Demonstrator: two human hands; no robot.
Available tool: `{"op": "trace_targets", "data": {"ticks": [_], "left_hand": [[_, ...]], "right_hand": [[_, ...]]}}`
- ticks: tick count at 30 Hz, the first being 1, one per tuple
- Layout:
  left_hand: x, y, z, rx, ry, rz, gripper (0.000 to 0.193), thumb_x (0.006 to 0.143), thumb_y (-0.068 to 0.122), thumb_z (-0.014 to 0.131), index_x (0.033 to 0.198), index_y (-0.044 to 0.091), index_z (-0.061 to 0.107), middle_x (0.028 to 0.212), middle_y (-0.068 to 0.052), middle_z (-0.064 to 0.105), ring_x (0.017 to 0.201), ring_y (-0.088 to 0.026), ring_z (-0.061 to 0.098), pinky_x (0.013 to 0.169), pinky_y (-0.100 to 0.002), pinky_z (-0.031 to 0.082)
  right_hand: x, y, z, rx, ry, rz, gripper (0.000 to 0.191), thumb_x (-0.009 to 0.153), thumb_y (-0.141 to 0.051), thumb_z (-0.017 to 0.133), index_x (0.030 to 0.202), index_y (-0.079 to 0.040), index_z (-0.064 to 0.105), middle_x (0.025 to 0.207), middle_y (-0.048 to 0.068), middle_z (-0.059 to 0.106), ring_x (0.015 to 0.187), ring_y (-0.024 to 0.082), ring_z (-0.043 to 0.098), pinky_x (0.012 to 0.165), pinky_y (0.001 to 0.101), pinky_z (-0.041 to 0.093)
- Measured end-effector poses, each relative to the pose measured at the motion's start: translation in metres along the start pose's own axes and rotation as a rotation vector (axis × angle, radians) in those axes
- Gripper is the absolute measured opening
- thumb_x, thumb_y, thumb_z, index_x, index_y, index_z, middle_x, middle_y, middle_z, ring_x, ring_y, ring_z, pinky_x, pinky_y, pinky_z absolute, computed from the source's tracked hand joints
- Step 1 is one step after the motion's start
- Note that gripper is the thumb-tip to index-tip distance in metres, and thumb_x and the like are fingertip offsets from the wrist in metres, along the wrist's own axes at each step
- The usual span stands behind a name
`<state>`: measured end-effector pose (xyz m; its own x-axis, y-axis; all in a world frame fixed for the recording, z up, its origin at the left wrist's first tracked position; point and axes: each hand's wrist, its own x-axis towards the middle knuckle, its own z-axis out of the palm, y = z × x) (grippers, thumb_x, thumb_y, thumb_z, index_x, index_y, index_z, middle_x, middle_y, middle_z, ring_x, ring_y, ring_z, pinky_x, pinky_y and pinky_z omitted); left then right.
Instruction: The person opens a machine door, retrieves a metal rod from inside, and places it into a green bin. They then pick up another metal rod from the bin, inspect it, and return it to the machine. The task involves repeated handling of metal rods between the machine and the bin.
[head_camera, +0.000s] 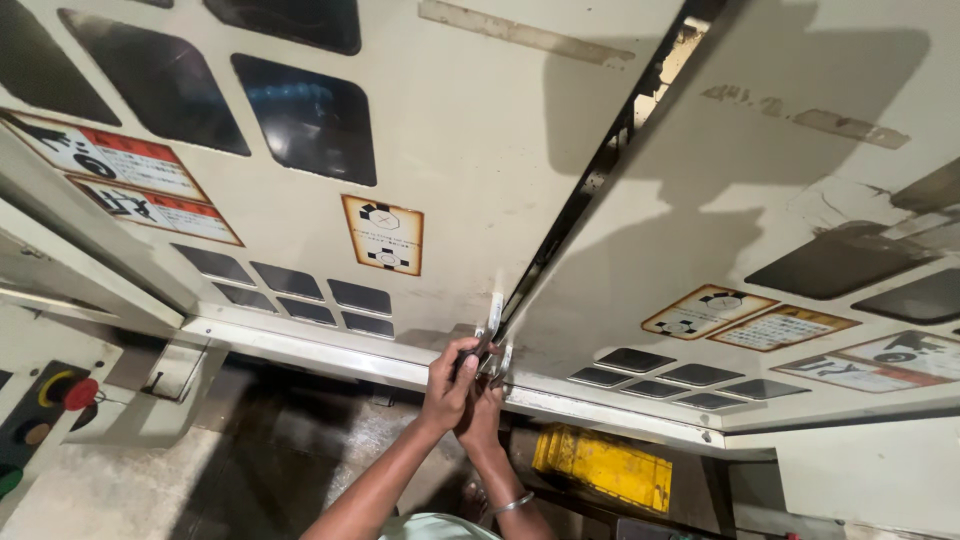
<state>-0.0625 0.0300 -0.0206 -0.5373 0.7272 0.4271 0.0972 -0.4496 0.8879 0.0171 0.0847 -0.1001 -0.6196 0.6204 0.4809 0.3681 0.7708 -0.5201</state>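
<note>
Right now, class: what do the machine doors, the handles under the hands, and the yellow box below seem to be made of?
Machine doors: probably painted sheet metal, cream, scuffed and stained. Handles: likely bare metal, bright and shiny. Yellow box: possibly plastic, matte and grimy; hard to tell. Both hands grip the handles at the seam.

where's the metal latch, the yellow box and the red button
metal latch (494, 312), head view, on its upright strip above the hands
yellow box (603, 466), head view, middle of its top face
red button (81, 393), head view, on the red knob's cap
</note>
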Motion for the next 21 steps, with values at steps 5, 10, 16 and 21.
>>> {"op": "trace_targets", "data": {"ticks": [5, 10, 16, 21], "left_hand": [[-0.0028, -0.0002, 0.0034, -0.022, 0.029, -0.041, 0.031, 0.107, 0.024, 0.053, 0.124, -0.002, 0.059, 0.111, -0.013, 0.075, 0.097, -0.018, 0.071, 0.086, -0.032, 0.057], [-0.0039, -0.0007, 0.0058, -0.008, 0.049, -0.009, 0.03, 0.108, 0.022, 0.053, 0.123, -0.002, 0.06, 0.111, -0.014, 0.075, 0.1, -0.018, 0.07, 0.089, -0.032, 0.056], [-0.0049, -0.0015, 0.0083, -0.018, 0.07, -0.024, 0.029, 0.107, 0.02, 0.053, 0.123, -0.003, 0.059, 0.112, -0.014, 0.075, 0.102, -0.017, 0.07, 0.091, -0.032, 0.055], [-0.0044, 0.0012, 0.007, -0.037, 0.046, -0.035, 0.028, 0.107, 0.019, 0.053, 0.124, -0.003, 0.059, 0.113, -0.014, 0.074, 0.103, -0.017, 0.068, 0.092, -0.032, 0.055]], "right_hand": [[-0.0008, -0.0005, -0.0011, 0.148, -0.033, 0.086, 0.048, 0.103, -0.023, 0.053, 0.148, -0.007, 0.051, 0.148, 0.016, 0.057, 0.144, 0.029, 0.049, 0.12, 0.0473, 0.033], [-0.0016, 0.0027, 0.0029, -0.003, -0.035, 0.026, 0.05, 0.103, -0.022, 0.05, 0.151, -0.006, 0.046, 0.15, 0.017, 0.054, 0.145, 0.031, 0.045, 0.121, 0.049, 0.03], [0.0025, 0.0047, 0.0026, -0.135, 0.011, -0.087, 0.054, 0.099, -0.025, 0.053, 0.148, -0.004, 0.044, 0.146, 0.019, 0.054, 0.143, 0.031, 0.044, 0.119, 0.0522, 0.027], [0.0043, -0.0017, -0.0026, -0.023, -0.047, -0.002, 0.05, 0.104, -0.019, 0.051, 0.151, -0.005, 0.043, 0.147, 0.016, 0.054, 0.144, 0.027, 0.046, 0.121, 0.0454, 0.033]]}}
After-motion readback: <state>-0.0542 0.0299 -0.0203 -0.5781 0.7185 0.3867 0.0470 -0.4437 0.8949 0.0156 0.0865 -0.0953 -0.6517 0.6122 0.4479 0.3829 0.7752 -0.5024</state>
